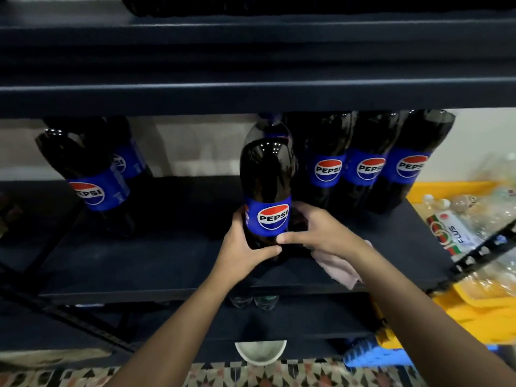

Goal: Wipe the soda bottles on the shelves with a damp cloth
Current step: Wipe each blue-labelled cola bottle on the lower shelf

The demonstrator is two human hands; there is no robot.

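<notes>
Both hands, left hand and right hand, clamp the front Pepsi bottle low to steady it, the cloth tucked under the right, just beside that bottle.

Large dark Pepsi bottle with blue label, upright on the dark shelf, lower body clasped between the fingers of both hands, pale pink cloth bunched under the right palm, more Pepsi bottles just beyond the fingertips.

dark shelf | Pepsi bottles standing | pink cloth
</notes>
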